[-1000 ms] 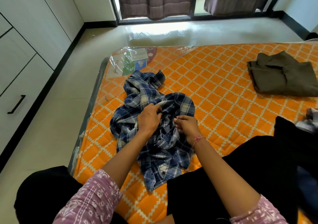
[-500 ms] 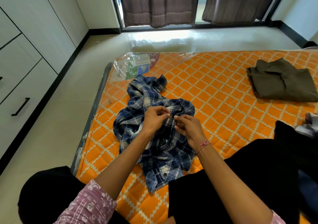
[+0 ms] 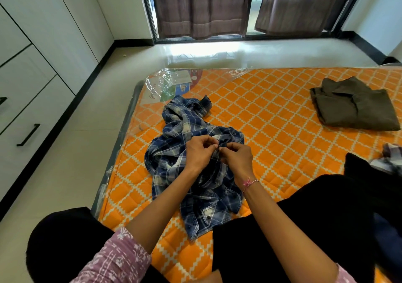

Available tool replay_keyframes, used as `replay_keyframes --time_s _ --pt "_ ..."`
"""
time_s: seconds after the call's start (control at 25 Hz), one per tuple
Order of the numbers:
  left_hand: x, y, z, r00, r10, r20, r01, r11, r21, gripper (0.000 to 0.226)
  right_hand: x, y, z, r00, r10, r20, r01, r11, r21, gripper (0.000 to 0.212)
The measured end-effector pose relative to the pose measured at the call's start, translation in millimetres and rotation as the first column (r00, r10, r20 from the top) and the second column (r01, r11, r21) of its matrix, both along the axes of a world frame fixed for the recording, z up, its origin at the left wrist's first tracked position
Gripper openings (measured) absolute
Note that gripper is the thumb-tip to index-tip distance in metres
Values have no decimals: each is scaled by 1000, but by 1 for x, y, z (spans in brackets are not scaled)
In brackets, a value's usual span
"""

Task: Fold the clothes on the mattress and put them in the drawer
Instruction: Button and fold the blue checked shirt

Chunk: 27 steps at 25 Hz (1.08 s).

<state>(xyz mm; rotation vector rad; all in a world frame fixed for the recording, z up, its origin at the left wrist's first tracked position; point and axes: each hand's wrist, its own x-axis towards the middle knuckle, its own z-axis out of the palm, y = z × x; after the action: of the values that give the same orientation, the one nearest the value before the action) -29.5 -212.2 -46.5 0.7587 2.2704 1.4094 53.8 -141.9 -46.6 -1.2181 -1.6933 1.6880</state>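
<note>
A crumpled blue-and-white plaid cotton shirt [image 3: 191, 163] was spread in a heap on the orange diamond-quilted mattress [image 3: 272, 130], near its left edge, and was pinched at one small spot near the collar by the curled fingers of both the left hand [image 3: 199, 153] and the right hand [image 3: 236, 158], whose fingertips were brought together over the cloth. Well to the right of the shirt, on the same mattress, a folded olive-brown garment [image 3: 352, 106] was laid, while white drawers with black bar handles [image 3: 28, 134] were seen across the floor to the shirt's left.
</note>
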Motion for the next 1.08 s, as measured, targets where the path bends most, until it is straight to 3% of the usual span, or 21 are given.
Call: replay_keyframes --time_s 0.12,0.24,0.32,0.48,0.6,0.68,0.8,0.84,0.96,1.0,1.08 --pt "-2 3 2 999 4 -39 -5 1000 -27 5 2 10 1 990 -2 -141 -34 966 -255 31" --pt "-7 6 4 1000 19 -19 -20 999 -29 4 4 20 -1 968 -25 -252 -109 858 -501 25" --pt "-8 8 3 1000 16 -2 -16 999 -34 4 3 22 -2 964 -13 -267 -136 837 -530 22" --pt "-11 8 2 993 14 119 -11 1000 -29 7 -3 21 1 976 156 -154 -194 943 -270 19" --pt "-19 5 2 975 -29 220 31 999 -7 6 -6 24 10 967 250 -37 -252 964 -85 17" --pt "-16 3 4 969 -28 245 19 999 38 10 -10 25 17 949 309 67 -313 948 56 18" --pt "-12 3 12 992 86 -97 -89 996 -26 22 -14 27 23 935 280 217 -339 886 315 25" --pt "-13 3 16 989 74 -124 -81 995 -52 25 -16 28 26 931 266 250 -349 850 395 24" --pt "-15 9 28 978 -6 209 25 996 -89 28 -17 28 31 925 268 268 -374 766 523 24" --pt "-14 11 31 974 -6 227 32 993 -112 28 -17 28 32 928 273 255 -370 763 530 23" --pt "-12 16 35 994 -19 105 39 980 -193 30 -15 28 32 931 275 240 -363 769 526 22"
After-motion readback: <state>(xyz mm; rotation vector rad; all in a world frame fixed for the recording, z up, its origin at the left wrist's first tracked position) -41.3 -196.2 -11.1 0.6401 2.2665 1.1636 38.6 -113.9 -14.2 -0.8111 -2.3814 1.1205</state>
